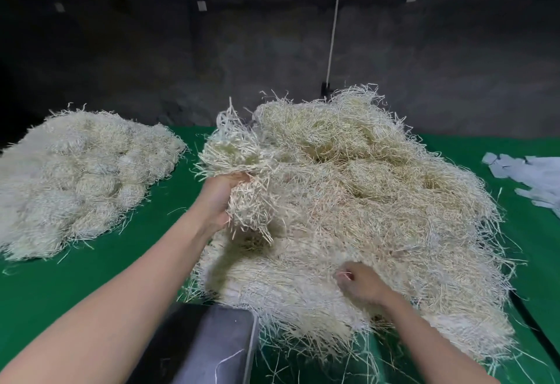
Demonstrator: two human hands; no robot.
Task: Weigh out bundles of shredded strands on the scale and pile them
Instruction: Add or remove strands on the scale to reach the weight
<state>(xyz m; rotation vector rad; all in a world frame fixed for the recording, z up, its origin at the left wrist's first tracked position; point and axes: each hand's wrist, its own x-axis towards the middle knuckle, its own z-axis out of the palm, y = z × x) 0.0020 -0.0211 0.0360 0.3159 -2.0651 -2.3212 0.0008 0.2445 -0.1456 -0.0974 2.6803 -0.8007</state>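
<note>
The bundle (239,171) is a ragged clump of pale, straw-coloured shredded strands. They are thin, stiff and tangled, with loose ends sticking up at the top and hanging down below the palm. The left hand (218,198) grips it round the middle, with the fingers buried in the strands and the wrist bent back. It holds the bundle up above the near left edge of the heap (378,186).

That heap is a broad, loose mound of the same strands. It looks slightly more yellow at its crest and paler toward the front, and stray fibres fringe all its edges. It spreads out ahead of both hands and to the right of the left hand.

The right hand (360,286) lies lower and nearer, resting on the front slope of the heap. Its fingers are curled in, and a few strands are pinched between the fingertips.

Well to the left of the left hand lies the pile (81,177), a paler, flatter mass made of rounded clumps set close together.

Everything sits on the bench (75,286), which is covered in green and has single strands scattered across it. Below and between the two forearms, touching the front of the heap, is a grey, smooth-cornered object (218,344); I cannot tell what it is.

Far to the right of the right hand lie some pale scraps (533,177). A white cord (335,19) hangs down the dark wall behind the heap.
</note>
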